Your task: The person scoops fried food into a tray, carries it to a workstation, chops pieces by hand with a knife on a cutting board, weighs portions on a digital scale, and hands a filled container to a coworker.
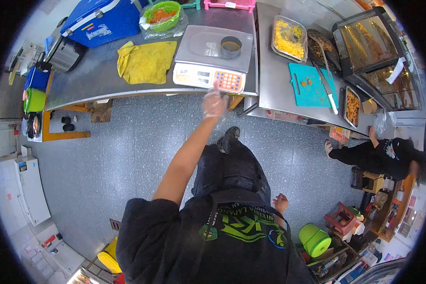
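Observation:
My left hand [214,104], in a clear plastic glove, reaches to the front of a digital weighing scale [188,80]. Its index finger points at the orange keypad [230,81] and overlaps the lower left keys; whether it presses one I cannot tell. Nothing is held in that hand. On the scale's metal platform [195,46] stands a round metal ring or shallow tin [230,47], right of the middle. My right hand [280,203] hangs by my right side, ungloved, with loosely bent fingers and no object visible in it.
A yellow cloth [149,64] lies left of the scale, near a green basket [163,16] of orange food and a blue cooler [99,23]. The right counter holds a glass dish [289,39], a turquoise cutting board [312,85] and a knife [326,88]. Another person [383,158] stands far right.

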A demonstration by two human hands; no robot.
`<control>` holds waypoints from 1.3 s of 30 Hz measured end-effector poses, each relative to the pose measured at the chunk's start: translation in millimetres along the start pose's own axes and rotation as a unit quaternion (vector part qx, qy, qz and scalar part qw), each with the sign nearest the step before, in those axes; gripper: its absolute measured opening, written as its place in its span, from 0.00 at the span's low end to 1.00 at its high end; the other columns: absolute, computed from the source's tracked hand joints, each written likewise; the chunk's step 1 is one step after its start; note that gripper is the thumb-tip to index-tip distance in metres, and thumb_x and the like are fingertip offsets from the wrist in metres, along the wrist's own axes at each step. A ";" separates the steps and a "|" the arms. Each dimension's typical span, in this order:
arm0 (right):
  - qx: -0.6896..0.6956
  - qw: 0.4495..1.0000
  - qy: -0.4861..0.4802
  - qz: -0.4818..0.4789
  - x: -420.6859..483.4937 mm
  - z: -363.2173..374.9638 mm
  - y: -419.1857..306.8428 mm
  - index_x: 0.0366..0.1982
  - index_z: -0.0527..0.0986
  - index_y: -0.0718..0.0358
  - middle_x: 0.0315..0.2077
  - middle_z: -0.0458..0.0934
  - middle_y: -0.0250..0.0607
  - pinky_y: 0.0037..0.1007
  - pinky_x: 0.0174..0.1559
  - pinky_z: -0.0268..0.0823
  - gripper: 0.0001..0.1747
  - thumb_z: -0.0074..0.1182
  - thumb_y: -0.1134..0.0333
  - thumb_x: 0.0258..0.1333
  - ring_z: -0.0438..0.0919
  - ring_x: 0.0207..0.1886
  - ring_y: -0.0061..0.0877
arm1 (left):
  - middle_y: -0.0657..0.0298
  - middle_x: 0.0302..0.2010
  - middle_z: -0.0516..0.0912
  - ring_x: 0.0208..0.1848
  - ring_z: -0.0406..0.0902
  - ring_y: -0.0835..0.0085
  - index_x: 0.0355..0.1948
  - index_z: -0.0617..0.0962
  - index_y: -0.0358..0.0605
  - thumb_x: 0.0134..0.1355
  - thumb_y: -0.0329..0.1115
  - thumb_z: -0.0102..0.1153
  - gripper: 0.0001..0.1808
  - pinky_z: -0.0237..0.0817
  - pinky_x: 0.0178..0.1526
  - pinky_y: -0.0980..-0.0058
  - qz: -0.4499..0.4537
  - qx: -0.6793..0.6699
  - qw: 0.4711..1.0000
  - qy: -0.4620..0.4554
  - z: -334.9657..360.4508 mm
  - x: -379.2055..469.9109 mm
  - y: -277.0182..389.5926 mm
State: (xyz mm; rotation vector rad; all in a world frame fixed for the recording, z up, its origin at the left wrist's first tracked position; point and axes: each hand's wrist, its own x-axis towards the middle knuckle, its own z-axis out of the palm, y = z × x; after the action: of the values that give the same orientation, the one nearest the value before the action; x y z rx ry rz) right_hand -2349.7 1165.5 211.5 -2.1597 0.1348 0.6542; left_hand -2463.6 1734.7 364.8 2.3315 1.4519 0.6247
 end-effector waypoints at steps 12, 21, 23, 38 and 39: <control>-0.025 0.999 -0.003 0.020 -10.6 -11.0 -17.3 0.39 0.74 0.70 0.26 0.79 0.44 0.27 0.20 0.69 0.16 0.49 0.64 0.56 0.77 0.20 0.27 | 0.60 0.37 0.77 0.38 0.76 0.68 0.54 0.72 0.46 0.53 0.35 0.51 0.24 0.70 0.34 0.67 0.159 0.241 0.957 -0.007 6.4 13.4 -35.0; -0.038 0.998 -0.032 -0.036 22.7 -1.4 -51.6 0.38 0.76 0.65 0.24 0.80 0.42 0.24 0.23 0.70 0.15 0.49 0.61 0.56 0.79 0.24 0.26 | 0.53 0.32 0.79 0.33 0.77 0.56 0.46 0.75 0.43 0.59 0.47 0.48 0.21 0.66 0.35 0.61 0.153 0.053 0.985 -0.054 -34.4 -4.0 18.2; -0.053 0.997 -0.046 -0.038 38.3 15.0 -67.0 0.39 0.75 0.67 0.25 0.80 0.41 0.24 0.21 0.69 0.15 0.48 0.63 0.56 0.79 0.23 0.25 | 0.51 0.30 0.79 0.33 0.76 0.53 0.44 0.76 0.44 0.58 0.53 0.49 0.24 0.65 0.36 0.58 0.095 -0.079 0.987 -0.106 7.5 -37.6 -5.9; 0.094 0.992 0.044 0.071 246.8 -49.3 -73.7 0.35 0.78 0.65 0.22 0.80 0.44 0.30 0.31 0.72 0.15 0.49 0.61 0.51 0.81 0.24 0.29 | 0.59 0.27 0.81 0.30 0.75 0.73 0.32 0.81 0.42 0.61 0.48 0.50 0.19 0.65 0.37 0.72 0.184 -0.157 0.835 -0.495 169.9 1.2 374.1; 0.094 0.992 0.038 0.077 259.0 -62.1 -62.7 0.35 0.78 0.65 0.22 0.80 0.44 0.30 0.31 0.72 0.15 0.49 0.61 0.51 0.81 0.24 0.29 | 0.56 0.28 0.81 0.32 0.78 0.69 0.32 0.80 0.41 0.60 0.48 0.49 0.19 0.66 0.39 0.70 0.238 -0.116 0.830 -0.491 185.3 9.5 411.5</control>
State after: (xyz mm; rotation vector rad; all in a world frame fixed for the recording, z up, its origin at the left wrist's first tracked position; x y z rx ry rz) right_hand -2082.5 1191.2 157.9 -2.0053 0.3918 0.6207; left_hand -2050.4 1558.5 409.0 2.2184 0.3067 -0.3051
